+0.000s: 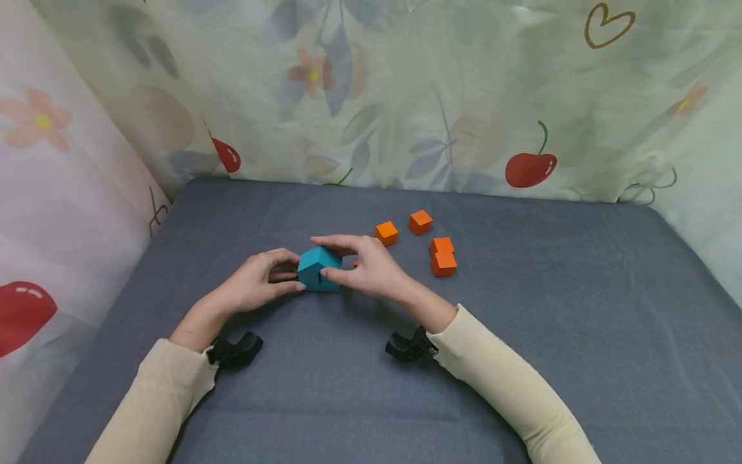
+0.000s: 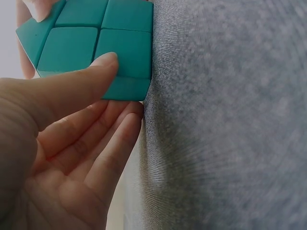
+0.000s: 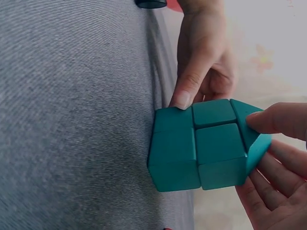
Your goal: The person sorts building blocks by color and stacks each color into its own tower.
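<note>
My left hand (image 1: 257, 278) grips the teal bottom blocks (image 3: 172, 146); my right hand (image 1: 368, 265) pinches the roof wedge (image 3: 242, 117). Orange blocks (image 1: 444, 264) sit well inside the table edge (image 1: 487, 198).

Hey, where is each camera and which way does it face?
Head: head-worn, facing forward and down at the teal block house and orange cubes; left hand, right hand and cream sleeves show.
Left wrist: worn there, facing the house; left hand close, part of right hand.
Right wrist: worn there, facing the house; right hand close, left hand beyond.
Shared: both wrist views show the house and both hands.
</note>
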{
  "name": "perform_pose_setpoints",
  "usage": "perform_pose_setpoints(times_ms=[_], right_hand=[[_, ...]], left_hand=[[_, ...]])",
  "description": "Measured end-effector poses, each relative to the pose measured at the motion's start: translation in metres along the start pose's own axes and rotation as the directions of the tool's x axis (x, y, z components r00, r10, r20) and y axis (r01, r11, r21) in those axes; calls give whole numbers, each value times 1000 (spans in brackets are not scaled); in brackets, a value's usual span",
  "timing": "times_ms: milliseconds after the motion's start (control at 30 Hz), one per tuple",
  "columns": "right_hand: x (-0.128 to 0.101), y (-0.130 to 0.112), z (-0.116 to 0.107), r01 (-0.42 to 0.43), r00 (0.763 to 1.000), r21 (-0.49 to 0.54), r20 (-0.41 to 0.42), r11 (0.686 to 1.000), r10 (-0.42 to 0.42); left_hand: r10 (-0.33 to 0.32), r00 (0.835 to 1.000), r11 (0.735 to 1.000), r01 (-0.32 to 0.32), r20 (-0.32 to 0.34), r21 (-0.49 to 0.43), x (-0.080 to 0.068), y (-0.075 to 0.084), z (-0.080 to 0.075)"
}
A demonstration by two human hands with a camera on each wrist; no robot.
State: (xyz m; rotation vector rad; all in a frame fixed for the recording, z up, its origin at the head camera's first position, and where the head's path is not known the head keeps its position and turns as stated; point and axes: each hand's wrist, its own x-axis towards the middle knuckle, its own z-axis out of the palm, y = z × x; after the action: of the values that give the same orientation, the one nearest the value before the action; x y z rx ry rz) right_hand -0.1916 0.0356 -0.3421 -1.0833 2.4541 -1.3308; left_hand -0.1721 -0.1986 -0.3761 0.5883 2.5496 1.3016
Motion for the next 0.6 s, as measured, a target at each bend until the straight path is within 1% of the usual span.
perform_pose_setpoints(times_ms=[133, 300, 600], right_hand=[[-2, 0, 2, -42, 999, -1, -3, 999, 42], [-5, 2, 2, -64, 998, 0, -5, 998, 64], [-12, 9, 2, -74, 997, 15, 8, 997, 73]], left_hand=[[-15, 1000, 1000, 15, 2, 3, -1, 1, 0], [-18, 1000, 1000, 18, 0, 2, -1, 2, 0], [-15, 1000, 1000, 15, -3, 7, 0, 2, 0]])
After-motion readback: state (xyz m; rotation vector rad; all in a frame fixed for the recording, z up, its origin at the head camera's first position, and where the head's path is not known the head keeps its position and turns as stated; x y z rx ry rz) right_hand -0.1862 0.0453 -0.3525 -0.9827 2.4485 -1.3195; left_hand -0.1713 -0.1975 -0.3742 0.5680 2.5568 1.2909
